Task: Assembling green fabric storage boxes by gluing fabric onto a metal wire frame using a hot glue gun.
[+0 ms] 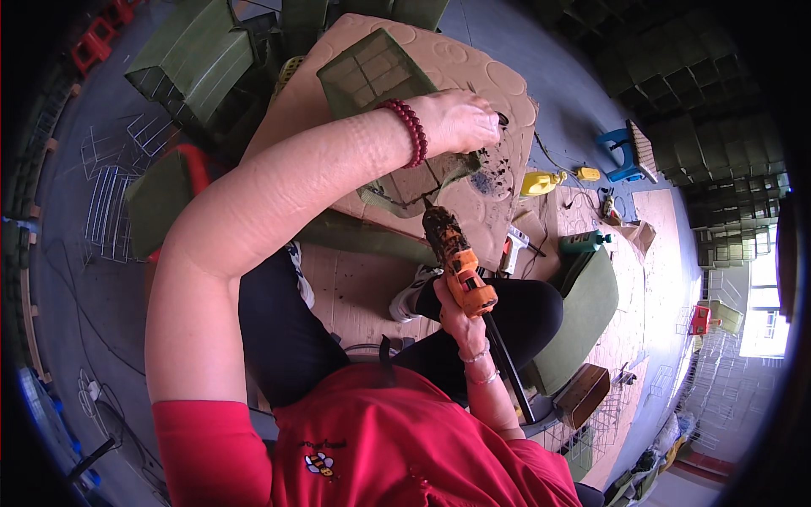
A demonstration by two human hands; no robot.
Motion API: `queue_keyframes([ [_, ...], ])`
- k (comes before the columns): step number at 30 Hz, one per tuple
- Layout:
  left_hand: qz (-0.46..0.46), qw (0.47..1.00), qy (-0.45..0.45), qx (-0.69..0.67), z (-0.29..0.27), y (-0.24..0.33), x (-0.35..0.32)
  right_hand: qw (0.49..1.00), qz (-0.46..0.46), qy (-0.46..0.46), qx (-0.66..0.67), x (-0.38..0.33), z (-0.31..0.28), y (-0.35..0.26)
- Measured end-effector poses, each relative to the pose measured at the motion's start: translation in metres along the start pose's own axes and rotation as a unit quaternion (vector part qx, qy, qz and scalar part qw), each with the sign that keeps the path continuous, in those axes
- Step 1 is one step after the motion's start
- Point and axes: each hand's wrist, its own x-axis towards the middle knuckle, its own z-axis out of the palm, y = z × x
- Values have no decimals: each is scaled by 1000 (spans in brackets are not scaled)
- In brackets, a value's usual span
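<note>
A green fabric box (372,68) with a grid pattern inside lies tilted on a brown padded slab (460,57) in front of me. My left hand (463,122) reaches across it, fingers curled down over its right side; the fingertips are partly hidden. In my right hand (460,325) is an orange glue gun (463,270), its nozzle end caked with dark residue. The nozzle points at the near edge of the box, close to a dark seam there. A long black stick (507,372) runs out behind the gun. Dark crumbs (490,179) are scattered right of the box.
Right of the slab are a yellow bottle (539,182), a white glue gun (513,251), a green bottle (585,242) and a blue stool (621,154). Wire frames (106,215) and green boxes (198,63) lie left. Green stacks (718,101) line the right side.
</note>
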Motion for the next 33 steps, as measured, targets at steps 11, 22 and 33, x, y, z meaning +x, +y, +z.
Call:
queue_keyframes([
  [11,-14,999,-46,-8,2,2,8,1000,-12,-18,-9,0,1,1],
  [22,-11,998,-62,-11,-5,-1,7,997,-6,-39,-61,3,-5,1],
  [33,-10,999,-42,-15,-7,-3,7,998,-34,-46,7,-3,3,-3],
])
